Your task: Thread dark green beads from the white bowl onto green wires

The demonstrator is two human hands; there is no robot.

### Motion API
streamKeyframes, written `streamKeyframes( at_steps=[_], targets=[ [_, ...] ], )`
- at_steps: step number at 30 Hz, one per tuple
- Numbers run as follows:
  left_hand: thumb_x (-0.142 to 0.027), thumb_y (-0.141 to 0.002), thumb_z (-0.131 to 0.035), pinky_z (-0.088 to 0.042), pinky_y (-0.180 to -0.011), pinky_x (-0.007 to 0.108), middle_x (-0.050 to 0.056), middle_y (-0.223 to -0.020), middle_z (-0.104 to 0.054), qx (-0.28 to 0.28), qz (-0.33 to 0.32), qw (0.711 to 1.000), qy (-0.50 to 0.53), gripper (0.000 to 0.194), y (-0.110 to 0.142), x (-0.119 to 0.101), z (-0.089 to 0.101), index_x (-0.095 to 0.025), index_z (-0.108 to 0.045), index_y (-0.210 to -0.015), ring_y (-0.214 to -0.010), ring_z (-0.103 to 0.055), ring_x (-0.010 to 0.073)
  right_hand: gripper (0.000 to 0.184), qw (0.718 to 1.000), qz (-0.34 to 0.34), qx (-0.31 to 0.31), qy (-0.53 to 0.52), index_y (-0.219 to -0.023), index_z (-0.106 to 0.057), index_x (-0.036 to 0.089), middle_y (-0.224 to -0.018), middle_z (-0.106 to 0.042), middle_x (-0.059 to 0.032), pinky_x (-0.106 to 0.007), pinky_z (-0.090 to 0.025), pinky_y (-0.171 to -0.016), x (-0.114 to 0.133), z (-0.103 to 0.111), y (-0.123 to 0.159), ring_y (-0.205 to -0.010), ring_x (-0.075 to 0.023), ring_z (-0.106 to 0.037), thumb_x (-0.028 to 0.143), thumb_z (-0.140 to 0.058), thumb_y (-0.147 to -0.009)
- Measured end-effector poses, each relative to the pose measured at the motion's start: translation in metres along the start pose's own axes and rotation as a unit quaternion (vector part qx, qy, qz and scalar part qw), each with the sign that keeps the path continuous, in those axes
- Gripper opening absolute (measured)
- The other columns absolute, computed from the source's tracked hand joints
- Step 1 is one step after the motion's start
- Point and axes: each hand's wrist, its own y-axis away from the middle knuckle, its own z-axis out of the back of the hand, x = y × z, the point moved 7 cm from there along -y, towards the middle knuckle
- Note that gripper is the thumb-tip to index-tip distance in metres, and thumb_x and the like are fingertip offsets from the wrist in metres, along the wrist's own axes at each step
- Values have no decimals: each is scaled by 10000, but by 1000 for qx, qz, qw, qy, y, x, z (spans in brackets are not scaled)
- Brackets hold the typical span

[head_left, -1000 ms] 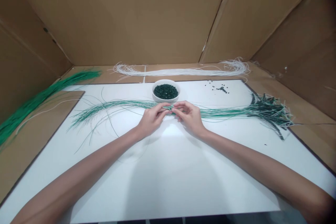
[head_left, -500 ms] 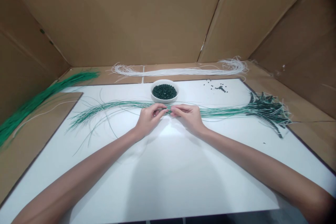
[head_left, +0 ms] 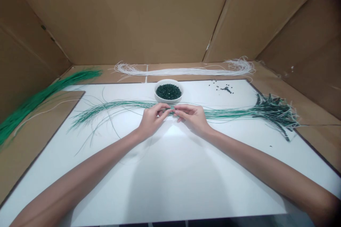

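Note:
Close together at the middle of the white board, my left hand (head_left: pixel 153 120) and my right hand (head_left: pixel 194 117) face each other with thumbs and forefingers pinched. A thin string seems to run between their fingertips, though it is too fine to see clearly. Under and behind both hands lies a long bundle of green strings (head_left: pixel 229 114), fanned out loosely at its left end. Its right end carries a thick cluster of dark beaded strands (head_left: pixel 277 111) with pale tips. Just beyond my fingers stands a white bowl (head_left: pixel 157 96) filled with dark green beads (head_left: pixel 168 92).
Loose dark beads (head_left: pixel 226 89) lie scattered right of the bowl. A bundle of white strings (head_left: pixel 183 72) stretches along the back, and bright green strings (head_left: pixel 45 94) lie at the left. Cardboard walls (head_left: pixel 149 17) enclose the white board (head_left: pixel 176 177) at the back and sides.
My right fingers have shifted slightly, with the lower fingers showing a little more beneath the thumb. The left hand keeps its pinch. The whole view has moved a little.

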Motion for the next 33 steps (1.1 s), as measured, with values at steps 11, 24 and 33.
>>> streamKeyframes(
  at_steps=[11, 24, 33],
  targets=[
    [-314, -778, -526, -359, -535, 179, -23, -621, -563, 5, -9, 1000, -4, 176, 0, -3, 0, -171, -605, -843, -517, -426, 66, 175, 999, 39, 11, 29, -795, -699, 194, -724, -615, -35, -196, -448, -419, 6, -1, 1, -596, -108, -537, 265, -679, -637],
    [-310, -781, -524, -357, -534, 178, -20, -619, -564, -3, -16, 1000, -3, 173, 1, -5, 1, -166, -602, -839, -517, -425, 67, 185, 999, 22, -2, 29, -770, -695, 172, -701, -625, -41, -201, -452, -427, 3, 2, 0, -600, -116, -540, 282, -681, -622],
    [-326, -787, -509, -355, -523, 180, -17, -614, -562, 1, -16, 1000, -8, 194, 1, -6, 1, -164, -603, -834, -508, -419, 68, 208, 999, 22, -16, 19, -740, -666, 148, -660, -631, -42, -204, -439, -403, 3, 2, 0, -563, -129, -564, 286, -703, -589]
  ],
)
